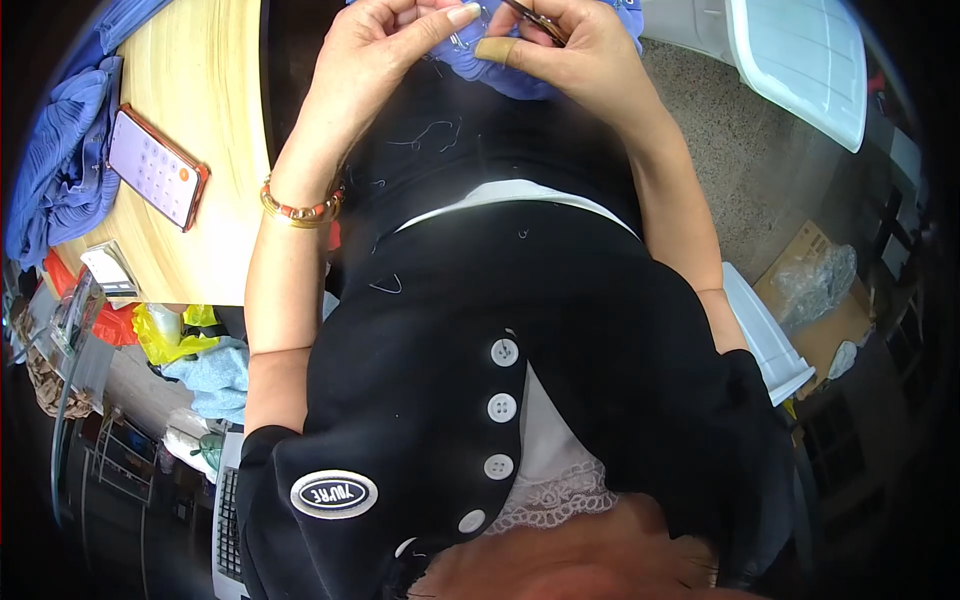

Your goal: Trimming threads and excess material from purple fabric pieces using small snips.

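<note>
A blue-purple piece of gathered fabric lies over my lap at the top of the view, with loose pale threads at its near edge. My left hand is closed, thumb and fingers pinching the fabric's edge. Close by on the right, my right hand is wrapped around small dark metal thread snips, its thumb covered by a tan bandage and touching the fabric. The tips of the snips are cut off by the frame's upper edge or hidden by fingers.
Left of me stands a light wooden table carrying a phone in a reddish case and a heap of blue fabric. A white plastic bin is at the right, with cardboard below. A yellow bag sits below the table.
</note>
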`<act>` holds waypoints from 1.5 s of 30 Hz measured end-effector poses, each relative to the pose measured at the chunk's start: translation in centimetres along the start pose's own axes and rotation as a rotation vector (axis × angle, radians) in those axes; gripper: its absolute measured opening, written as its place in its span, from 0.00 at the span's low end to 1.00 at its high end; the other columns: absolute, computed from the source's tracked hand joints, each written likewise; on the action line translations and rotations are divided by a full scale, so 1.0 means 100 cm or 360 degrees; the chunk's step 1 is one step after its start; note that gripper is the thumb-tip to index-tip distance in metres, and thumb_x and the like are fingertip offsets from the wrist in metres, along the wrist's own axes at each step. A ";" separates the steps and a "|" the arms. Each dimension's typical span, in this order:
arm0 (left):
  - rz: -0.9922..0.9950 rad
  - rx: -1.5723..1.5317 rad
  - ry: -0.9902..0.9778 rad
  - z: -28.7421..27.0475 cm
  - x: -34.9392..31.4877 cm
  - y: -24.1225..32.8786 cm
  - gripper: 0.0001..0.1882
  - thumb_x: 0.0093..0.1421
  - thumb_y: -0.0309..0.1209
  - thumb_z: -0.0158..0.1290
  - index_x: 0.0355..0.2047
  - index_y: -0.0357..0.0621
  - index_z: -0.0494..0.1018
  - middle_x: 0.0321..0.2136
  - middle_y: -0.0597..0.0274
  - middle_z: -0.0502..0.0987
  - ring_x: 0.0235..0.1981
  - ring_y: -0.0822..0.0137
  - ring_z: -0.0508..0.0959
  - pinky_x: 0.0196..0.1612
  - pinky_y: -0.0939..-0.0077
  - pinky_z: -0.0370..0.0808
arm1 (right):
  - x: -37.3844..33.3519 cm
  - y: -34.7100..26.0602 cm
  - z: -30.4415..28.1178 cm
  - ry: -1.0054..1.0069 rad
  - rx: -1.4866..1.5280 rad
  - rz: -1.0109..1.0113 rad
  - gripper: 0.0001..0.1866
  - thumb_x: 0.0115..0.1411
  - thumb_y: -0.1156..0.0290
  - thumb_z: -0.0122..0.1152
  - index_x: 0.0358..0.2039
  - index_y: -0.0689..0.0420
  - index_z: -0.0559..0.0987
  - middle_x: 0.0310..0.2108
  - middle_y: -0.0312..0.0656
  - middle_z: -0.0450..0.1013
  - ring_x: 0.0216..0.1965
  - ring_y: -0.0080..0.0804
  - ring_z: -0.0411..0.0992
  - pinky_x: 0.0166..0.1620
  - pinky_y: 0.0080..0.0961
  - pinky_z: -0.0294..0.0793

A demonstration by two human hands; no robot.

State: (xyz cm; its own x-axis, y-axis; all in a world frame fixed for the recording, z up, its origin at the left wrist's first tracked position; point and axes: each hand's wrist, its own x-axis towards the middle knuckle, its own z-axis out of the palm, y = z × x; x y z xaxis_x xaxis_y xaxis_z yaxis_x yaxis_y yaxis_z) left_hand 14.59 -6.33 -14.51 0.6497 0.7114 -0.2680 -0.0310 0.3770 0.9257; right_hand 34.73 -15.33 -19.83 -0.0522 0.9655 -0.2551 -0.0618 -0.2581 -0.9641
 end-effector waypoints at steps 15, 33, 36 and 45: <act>-0.0055 0.0003 0.0114 -0.008 0.000 -0.011 0.04 0.65 0.27 0.60 0.35 0.40 0.79 0.26 0.74 0.77 0.27 0.85 0.70 0.33 0.89 0.66 | -0.029 -0.059 0.021 -0.0210 -0.0636 -0.0226 0.09 0.55 0.71 0.72 0.34 0.59 0.81 0.21 0.28 0.69 0.22 0.15 0.63 0.27 0.16 0.64; -0.0062 -0.0121 0.0071 -0.008 0.001 -0.017 0.04 0.66 0.27 0.59 0.35 0.39 0.79 0.28 0.72 0.79 0.29 0.83 0.73 0.34 0.88 0.68 | -0.026 -0.033 0.000 0.0330 -0.1287 -0.0757 0.18 0.56 0.65 0.73 0.49 0.48 0.85 0.28 0.33 0.72 0.25 0.24 0.71 0.30 0.22 0.70; -0.0038 -0.0094 0.0095 -0.008 0.002 -0.021 0.04 0.65 0.27 0.60 0.35 0.39 0.79 0.27 0.72 0.79 0.28 0.84 0.73 0.33 0.89 0.68 | -0.028 -0.035 0.003 0.0243 -0.1267 -0.0698 0.18 0.55 0.65 0.74 0.47 0.47 0.86 0.27 0.33 0.71 0.25 0.24 0.70 0.30 0.23 0.70; 0.0022 0.0037 0.0178 -0.003 0.003 -0.020 0.05 0.64 0.27 0.61 0.31 0.39 0.78 0.23 0.76 0.75 0.24 0.86 0.69 0.28 0.90 0.63 | -0.033 -0.043 0.009 0.0226 -0.1429 -0.0669 0.22 0.55 0.70 0.73 0.52 0.48 0.84 0.28 0.35 0.70 0.30 0.26 0.70 0.35 0.22 0.70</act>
State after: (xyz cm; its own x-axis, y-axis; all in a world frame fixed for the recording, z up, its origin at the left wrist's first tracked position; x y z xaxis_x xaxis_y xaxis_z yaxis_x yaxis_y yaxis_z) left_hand 14.62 -6.70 -16.54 0.5605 0.7787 -0.2819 -0.0211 0.3537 0.9351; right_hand 34.25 -17.43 -14.78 -0.0759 0.9826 0.1693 0.7309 0.1703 -0.6609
